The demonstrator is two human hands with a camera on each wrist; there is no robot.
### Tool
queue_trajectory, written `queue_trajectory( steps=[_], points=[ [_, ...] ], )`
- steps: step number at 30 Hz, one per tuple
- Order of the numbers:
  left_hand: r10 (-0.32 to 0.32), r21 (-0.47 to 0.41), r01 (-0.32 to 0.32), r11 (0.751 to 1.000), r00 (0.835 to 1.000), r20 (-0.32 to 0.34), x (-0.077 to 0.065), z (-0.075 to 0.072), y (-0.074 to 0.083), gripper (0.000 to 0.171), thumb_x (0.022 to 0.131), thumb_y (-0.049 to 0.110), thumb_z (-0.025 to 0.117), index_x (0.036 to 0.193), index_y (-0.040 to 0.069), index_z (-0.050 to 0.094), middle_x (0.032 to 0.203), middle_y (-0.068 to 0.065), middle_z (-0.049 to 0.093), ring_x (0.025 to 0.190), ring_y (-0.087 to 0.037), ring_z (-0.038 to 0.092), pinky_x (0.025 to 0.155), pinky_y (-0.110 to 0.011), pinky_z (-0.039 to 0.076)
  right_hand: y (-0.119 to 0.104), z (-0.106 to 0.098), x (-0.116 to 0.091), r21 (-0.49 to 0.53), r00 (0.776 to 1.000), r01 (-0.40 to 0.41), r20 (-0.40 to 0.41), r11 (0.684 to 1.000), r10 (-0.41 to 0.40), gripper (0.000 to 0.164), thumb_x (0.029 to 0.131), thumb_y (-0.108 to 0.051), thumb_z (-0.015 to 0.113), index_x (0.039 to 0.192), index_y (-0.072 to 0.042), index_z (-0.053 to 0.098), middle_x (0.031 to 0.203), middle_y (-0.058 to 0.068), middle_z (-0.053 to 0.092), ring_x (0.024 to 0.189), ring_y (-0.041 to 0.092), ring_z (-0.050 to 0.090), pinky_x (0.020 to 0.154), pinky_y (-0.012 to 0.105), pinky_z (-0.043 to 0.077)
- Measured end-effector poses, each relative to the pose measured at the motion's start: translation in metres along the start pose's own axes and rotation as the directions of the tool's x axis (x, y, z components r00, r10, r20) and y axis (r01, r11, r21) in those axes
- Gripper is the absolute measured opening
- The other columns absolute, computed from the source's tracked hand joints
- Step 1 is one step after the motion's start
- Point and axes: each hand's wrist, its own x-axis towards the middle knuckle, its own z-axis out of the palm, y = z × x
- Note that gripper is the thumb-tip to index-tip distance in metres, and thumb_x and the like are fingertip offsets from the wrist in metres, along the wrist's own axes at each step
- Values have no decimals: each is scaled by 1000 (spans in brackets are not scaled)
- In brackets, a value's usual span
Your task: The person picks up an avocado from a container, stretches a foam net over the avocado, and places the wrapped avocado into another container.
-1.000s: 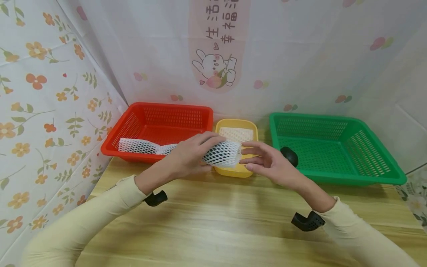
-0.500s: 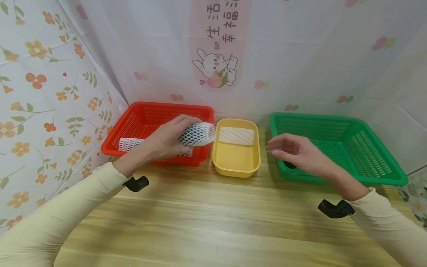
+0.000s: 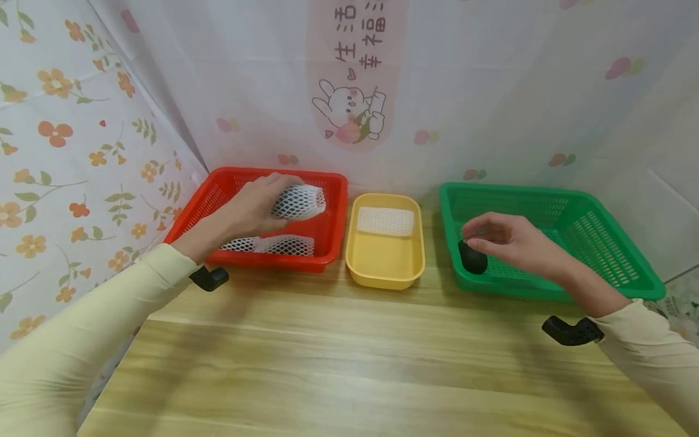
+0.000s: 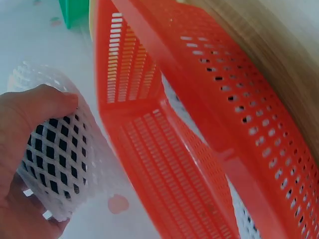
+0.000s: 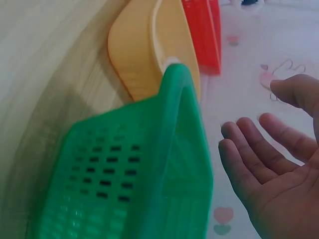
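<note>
My left hand grips a white foam net sleeve with something dark inside, held above the red basket. In the left wrist view the thumb lies over the netting. Below, further netted pieces lie along the basket's front side, partly hidden by the arm. My right hand hovers over the left end of the green basket, its fingers loosely bent around nothing. Just under its fingertips sits a smooth, dark, egg-shaped thing inside that basket.
Between the two baskets stands a yellow tray holding a flattened white foam net sleeve at its back. A wooden table spreads in front. Printed curtains hang behind and on the left.
The left hand has carried the netted thing leftward from above the yellow tray to over the red basket. The right hand has drawn away to the right, over the green basket.
</note>
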Motion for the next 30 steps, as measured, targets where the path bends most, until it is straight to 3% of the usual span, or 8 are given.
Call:
queue_trajectory(
  steps=[6,10,15,22,30],
  points=[
    [4,-25,-3,1000,999,50,6,-3,-12,81,79,10,88,144,11,41,134,-12,50,120,-29,48,96,-49,51,6,-14,-3,-109,996,-66,48,992,72,31,103,-21,63,131,-9,61,129,7,62,115,14,61,88,22,50],
    [-7,-22,10,1000,991,136,15,-6,-18,78,80,12,87,141,13,39,131,-10,51,119,-28,49,97,-48,51,16,-25,-6,-159,991,-83,90,984,98,31,102,-21,64,131,-8,61,129,8,63,115,15,61,88,25,51],
    [-12,-26,18,999,971,238,25,-7,-27,71,81,12,87,136,12,42,127,-11,53,118,-30,51,99,-50,49,24,-37,-2,-183,982,-76,154,980,105,29,102,-16,65,129,-4,61,126,9,64,113,18,63,88,27,53],
    [-39,-23,50,998,938,345,38,5,-36,69,80,15,88,132,12,43,124,-9,55,116,-28,52,99,-47,49,31,-44,0,-155,961,-109,236,982,144,35,100,-13,66,131,1,58,126,12,62,114,34,63,87,30,54],
    [-126,20,128,992,915,382,54,11,-33,74,79,11,88,135,12,40,125,-11,53,118,-31,50,101,-51,47,32,-49,4,-173,945,-120,282,978,166,39,100,-17,67,131,3,57,128,17,60,114,36,64,87,30,55]
  ],
)
